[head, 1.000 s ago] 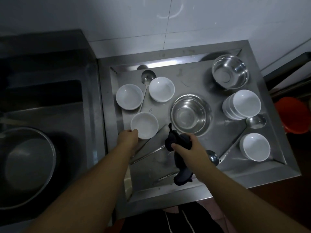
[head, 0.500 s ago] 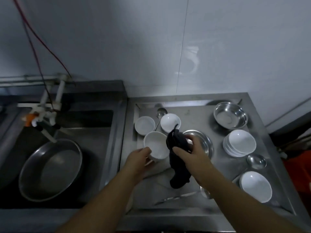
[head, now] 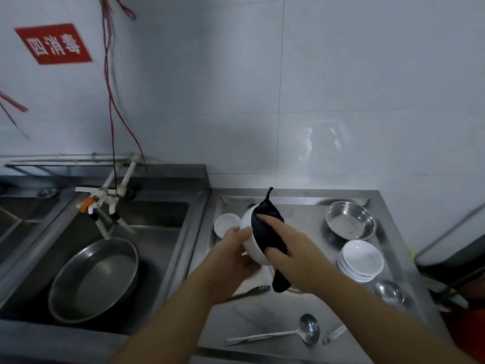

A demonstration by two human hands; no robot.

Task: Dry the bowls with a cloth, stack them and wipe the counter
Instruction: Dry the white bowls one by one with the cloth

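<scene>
A: So what's the count on the steel surface point(head: 301, 321) right now?

B: White bowls: one in the hands, one loose small bowl point(head: 226, 225) just left of it, plus a stack of white bowls point(head: 360, 260) to its right. Can't tell how many are in that stack, several rims at least.

A: And the one being held?

B: The held bowl point(head: 253, 248) is up off the surface, tilted on its side. The left hand point(head: 233, 254) grips it from below and the left, fingers curled round the outside. The right hand point(head: 294, 248) presses one dark cloth point(head: 265, 229) into the bowl, index finger stretched out on top and thumb pinching the cloth against the rim. The tail of the cloth hangs below the bowl.

A: Metal stuff?

B: One empty steel bowl point(head: 351, 219) far right of the held bowl, behind the stack. Two ladles: one ladle point(head: 286, 333) lying near the front edge, and a second ladle point(head: 389, 292) with only its cup clearly showing, in front of the stack. One fork point(head: 249, 290) lies under the hands. One big steel pan point(head: 94, 278) sits in the sink point(head: 157, 224), well left of the held bowl.
</scene>
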